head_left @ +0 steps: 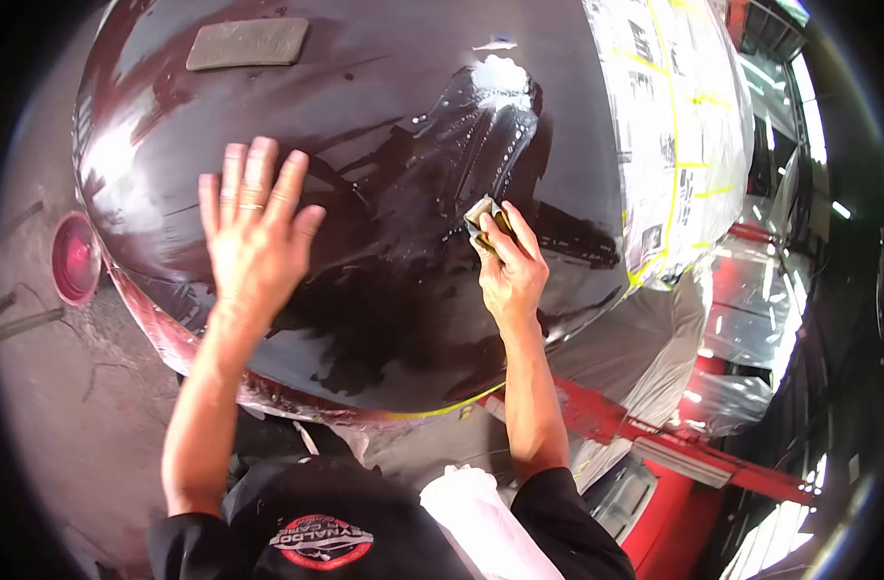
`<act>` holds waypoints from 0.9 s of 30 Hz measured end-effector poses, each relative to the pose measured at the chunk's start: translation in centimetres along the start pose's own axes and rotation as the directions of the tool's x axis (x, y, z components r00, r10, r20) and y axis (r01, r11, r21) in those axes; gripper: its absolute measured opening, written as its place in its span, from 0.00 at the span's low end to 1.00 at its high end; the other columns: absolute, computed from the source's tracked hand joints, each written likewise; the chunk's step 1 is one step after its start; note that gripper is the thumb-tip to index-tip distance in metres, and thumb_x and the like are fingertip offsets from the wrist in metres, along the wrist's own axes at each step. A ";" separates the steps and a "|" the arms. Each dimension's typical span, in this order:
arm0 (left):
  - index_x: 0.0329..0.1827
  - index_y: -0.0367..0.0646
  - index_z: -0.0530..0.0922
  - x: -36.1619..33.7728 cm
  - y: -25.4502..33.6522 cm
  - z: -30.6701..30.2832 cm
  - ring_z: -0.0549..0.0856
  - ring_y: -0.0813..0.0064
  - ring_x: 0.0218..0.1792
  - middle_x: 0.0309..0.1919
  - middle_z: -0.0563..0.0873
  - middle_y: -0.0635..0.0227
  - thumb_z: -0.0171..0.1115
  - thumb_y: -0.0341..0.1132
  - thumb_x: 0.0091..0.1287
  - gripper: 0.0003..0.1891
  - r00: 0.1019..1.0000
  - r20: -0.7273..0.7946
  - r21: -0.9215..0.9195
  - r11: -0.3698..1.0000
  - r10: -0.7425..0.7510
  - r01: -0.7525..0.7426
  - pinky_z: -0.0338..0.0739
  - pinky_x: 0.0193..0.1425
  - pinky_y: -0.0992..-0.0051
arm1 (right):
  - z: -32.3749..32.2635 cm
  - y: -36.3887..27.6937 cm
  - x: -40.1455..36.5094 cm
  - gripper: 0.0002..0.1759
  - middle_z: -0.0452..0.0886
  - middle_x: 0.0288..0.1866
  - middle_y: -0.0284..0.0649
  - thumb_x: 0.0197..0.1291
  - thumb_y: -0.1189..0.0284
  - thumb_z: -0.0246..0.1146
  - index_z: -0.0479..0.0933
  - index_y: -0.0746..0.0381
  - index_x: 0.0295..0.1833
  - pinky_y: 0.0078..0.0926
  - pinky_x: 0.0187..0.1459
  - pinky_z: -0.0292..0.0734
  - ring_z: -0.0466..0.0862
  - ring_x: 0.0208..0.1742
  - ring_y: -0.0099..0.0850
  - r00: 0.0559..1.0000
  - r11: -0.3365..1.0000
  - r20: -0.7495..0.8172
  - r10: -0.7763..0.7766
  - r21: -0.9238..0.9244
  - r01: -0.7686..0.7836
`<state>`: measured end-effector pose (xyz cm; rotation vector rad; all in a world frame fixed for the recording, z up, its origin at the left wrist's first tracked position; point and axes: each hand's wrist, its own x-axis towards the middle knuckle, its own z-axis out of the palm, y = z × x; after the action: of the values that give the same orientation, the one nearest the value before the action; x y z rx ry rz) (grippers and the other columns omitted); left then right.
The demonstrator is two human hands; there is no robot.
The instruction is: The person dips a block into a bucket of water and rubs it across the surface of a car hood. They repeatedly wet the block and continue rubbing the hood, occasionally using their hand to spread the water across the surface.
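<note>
A large dark, wet car panel [384, 319] fills the middle of the view. On its left part my left hand [256, 227] lies flat with fingers spread, holding nothing. My right hand [512, 261] is closed round a small folded pad [484, 209], which it holds against the panel right of the middle. Above that hand, wet streaks and droplets run up to a bright white patch [501, 82], which may be foam or glare. A grey-brown rectangular block [247, 43] rests on the panel at the upper left.
Paper and plastic masking [654, 145] with yellow tape covers the area right of the panel. On the floor at the left stands a round reddish bucket [76, 259]. A red metal beam [596, 413] crosses the lower right. A white cloth or roll [485, 522] is beside my torso.
</note>
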<state>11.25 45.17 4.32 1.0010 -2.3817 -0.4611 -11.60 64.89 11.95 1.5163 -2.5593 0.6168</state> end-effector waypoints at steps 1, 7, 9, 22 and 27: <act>0.79 0.48 0.69 0.2 -1.6 -0.3 0.59 0.50 0.81 0.80 0.65 0.56 0.65 0.50 0.70 0.36 1.000 0.027 0.046 0.999 -0.011 0.010 0.47 0.82 0.42 | 0.2 0.8 0.5 0.24 0.84 0.61 0.48 0.54 0.87 0.68 0.88 0.55 0.55 0.36 0.62 0.81 0.84 0.61 0.45 0.998 0.998 -0.034 -0.059 -0.021 0.058; 0.83 0.49 0.60 4.2 -5.8 -0.7 0.55 0.48 0.82 0.82 0.58 0.49 0.63 0.60 0.68 0.44 0.980 -0.159 0.112 0.988 0.120 -0.103 0.45 0.83 0.46 | 1.0 3.6 13.4 0.20 0.84 0.61 0.52 0.59 0.85 0.68 0.85 0.61 0.58 0.29 0.55 0.82 0.89 0.52 0.41 0.997 0.983 -0.073 -0.035 0.175 0.047; 0.84 0.50 0.58 6.2 -8.0 0.3 0.54 0.49 0.83 0.82 0.57 0.49 0.60 0.62 0.70 0.45 0.967 -0.243 0.131 0.990 0.077 -0.046 0.45 0.83 0.47 | 0.4 2.5 9.7 0.19 0.85 0.59 0.50 0.59 0.87 0.65 0.86 0.62 0.55 0.31 0.57 0.82 0.89 0.52 0.42 0.996 0.987 -0.055 0.065 0.154 -0.056; 0.85 0.52 0.55 8.1 -9.9 1.5 0.57 0.50 0.82 0.82 0.58 0.47 0.58 0.66 0.70 0.46 0.973 -0.226 0.159 0.987 0.055 -0.018 0.47 0.83 0.49 | 1.2 0.8 4.3 0.23 0.86 0.56 0.50 0.57 0.86 0.66 0.84 0.63 0.59 0.36 0.59 0.82 0.87 0.57 0.43 0.982 0.986 -0.094 -0.164 0.014 0.166; 0.84 0.53 0.58 7.9 -9.7 1.6 0.58 0.48 0.81 0.81 0.60 0.46 0.61 0.66 0.68 0.47 0.969 -0.241 0.151 0.988 0.053 -0.016 0.48 0.82 0.47 | 1.6 1.7 10.3 0.24 0.85 0.59 0.52 0.53 0.89 0.64 0.86 0.62 0.55 0.40 0.59 0.81 0.84 0.58 0.50 0.991 0.995 -0.120 -0.062 0.065 0.070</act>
<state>11.05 33.04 0.90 1.0153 -2.2311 -0.1391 -17.98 56.58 12.95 1.5296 -2.4138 0.7699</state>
